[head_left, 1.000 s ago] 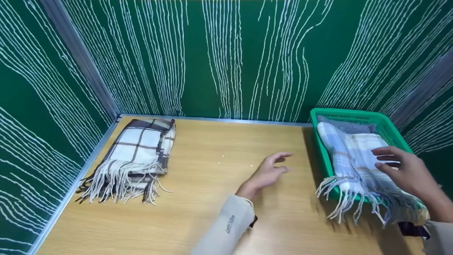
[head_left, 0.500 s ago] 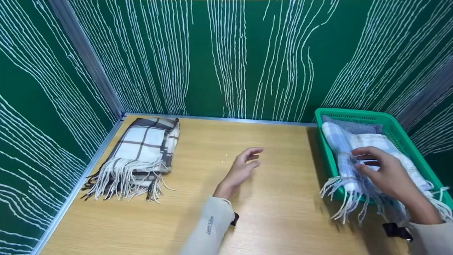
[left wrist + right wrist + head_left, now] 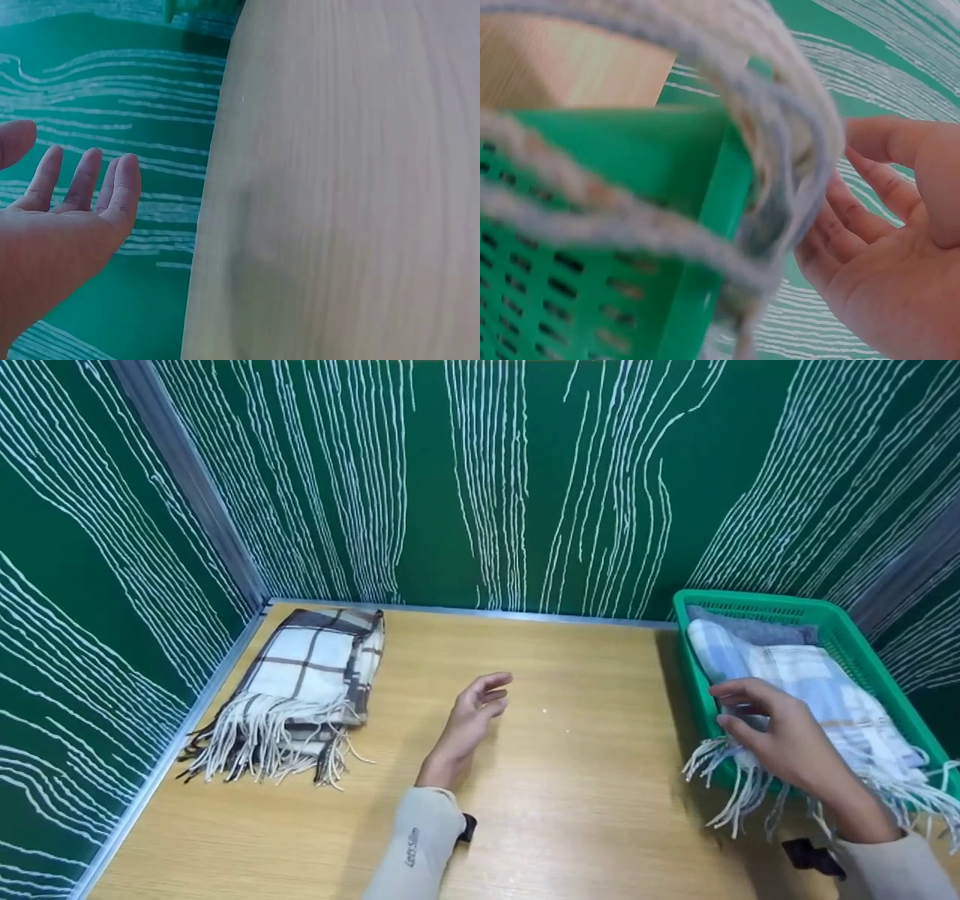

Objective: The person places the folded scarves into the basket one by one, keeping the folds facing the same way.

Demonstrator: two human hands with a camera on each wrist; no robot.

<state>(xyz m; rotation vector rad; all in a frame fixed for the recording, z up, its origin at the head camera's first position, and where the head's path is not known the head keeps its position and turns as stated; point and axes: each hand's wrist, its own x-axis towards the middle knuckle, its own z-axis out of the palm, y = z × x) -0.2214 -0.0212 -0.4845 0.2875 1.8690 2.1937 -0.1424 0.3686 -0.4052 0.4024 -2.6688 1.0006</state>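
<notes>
My left hand (image 3: 466,720) hovers over the middle of the wooden table (image 3: 585,810), its fingers loosely bent around nothing. In the left wrist view that hand (image 3: 82,202) shows spread, relaxed fingers. My right hand (image 3: 772,735) is above the near left corner of the green basket (image 3: 870,660), with fingers and thumb apart. Beneath it lies a folded blue-and-white plaid scarf (image 3: 817,675), its fringe hanging over the basket's near rim. The right wrist view has the hand (image 3: 885,232) beside the fringe (image 3: 780,150), which overlaps the basket wall (image 3: 630,150).
A folded brown-and-white checked scarf (image 3: 300,660) with long fringe lies at the table's left. Grey cloth (image 3: 757,628) sits at the back of the basket. Green walls (image 3: 435,510) with wavy white lines enclose the table behind and at both sides.
Both hands have moved left: the left one farther from the basket across the table, the right one from over the scarf's middle to the basket's left side. The scarves have stayed in place.
</notes>
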